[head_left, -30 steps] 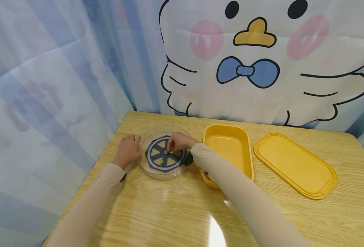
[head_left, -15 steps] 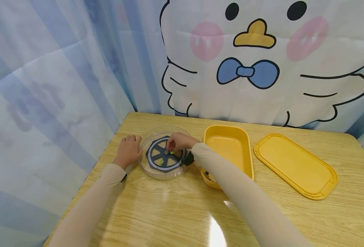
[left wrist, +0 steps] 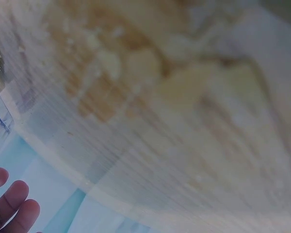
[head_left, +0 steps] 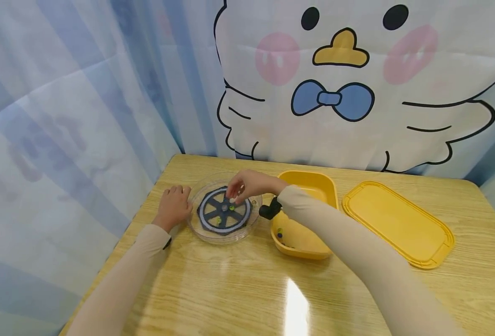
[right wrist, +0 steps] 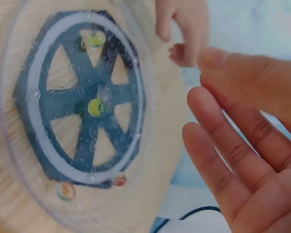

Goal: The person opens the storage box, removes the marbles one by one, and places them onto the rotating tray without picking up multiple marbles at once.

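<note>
A clear round dish (head_left: 201, 184) stands at the left of the table, and a dark wheel shape with a white ring (right wrist: 63, 104) shows in it. One yellow-green marble (right wrist: 96, 108) lies close to the wheel's centre, another green marble (head_left: 219, 220) nearer the front. Two orange-toned marbles (right wrist: 65, 191) lie at the ring's outer side. My right hand (head_left: 247, 184) hovers over the dish's right half, fingers loosely bent with nothing visible between them. Against the dish's left side rests my left hand (head_left: 173, 205), fingers extended forward and thumb at the rim.
Right of the dish stands a yellow box (head_left: 303, 245), partly under my right forearm, with several small marbles in its front-left corner. Its yellow lid (head_left: 398, 224) lies farther right. A printed curtain (head_left: 331, 135) hangs behind the wooden table (head_left: 230, 289).
My right hand has lifted off the dish's middle and drawn back up and to the right, its fingers loosening. The yellow-green marble there stays. My left hand has not moved.
</note>
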The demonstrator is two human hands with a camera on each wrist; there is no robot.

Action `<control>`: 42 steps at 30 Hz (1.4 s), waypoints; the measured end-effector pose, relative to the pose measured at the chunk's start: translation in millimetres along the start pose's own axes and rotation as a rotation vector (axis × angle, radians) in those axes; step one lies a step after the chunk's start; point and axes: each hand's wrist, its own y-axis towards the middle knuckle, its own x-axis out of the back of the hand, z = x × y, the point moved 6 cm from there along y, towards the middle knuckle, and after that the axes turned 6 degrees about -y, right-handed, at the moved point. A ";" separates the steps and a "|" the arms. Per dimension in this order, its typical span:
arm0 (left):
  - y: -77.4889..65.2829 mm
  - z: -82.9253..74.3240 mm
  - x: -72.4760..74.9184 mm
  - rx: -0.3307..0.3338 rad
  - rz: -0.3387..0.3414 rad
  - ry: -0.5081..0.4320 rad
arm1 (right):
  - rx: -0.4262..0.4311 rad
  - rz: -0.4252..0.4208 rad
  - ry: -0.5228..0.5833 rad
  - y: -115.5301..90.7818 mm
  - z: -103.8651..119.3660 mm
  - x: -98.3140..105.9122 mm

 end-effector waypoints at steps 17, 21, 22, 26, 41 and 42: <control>-3.4 5.1 2.0 0.022 0.019 -0.003 | -0.013 0.031 0.009 -92.4 -6.9 5.3; -2.7 6.2 0.8 0.023 0.029 -0.004 | -0.036 0.035 0.016 -102.9 -28.9 -6.4; -2.6 6.1 0.9 0.021 0.027 -0.003 | -0.036 0.037 0.017 -104.0 -34.9 -9.8; -2.1 5.9 0.8 0.018 0.019 0.001 | -0.044 0.049 0.028 -105.3 -53.8 -21.9; -2.3 -1.2 2.2 -0.009 -0.021 -0.001 | -0.023 0.040 0.028 -97.0 -79.0 -51.2; -1.8 -1.3 2.3 -0.011 -0.025 -0.002 | -0.024 0.037 0.024 -96.9 -79.5 -51.7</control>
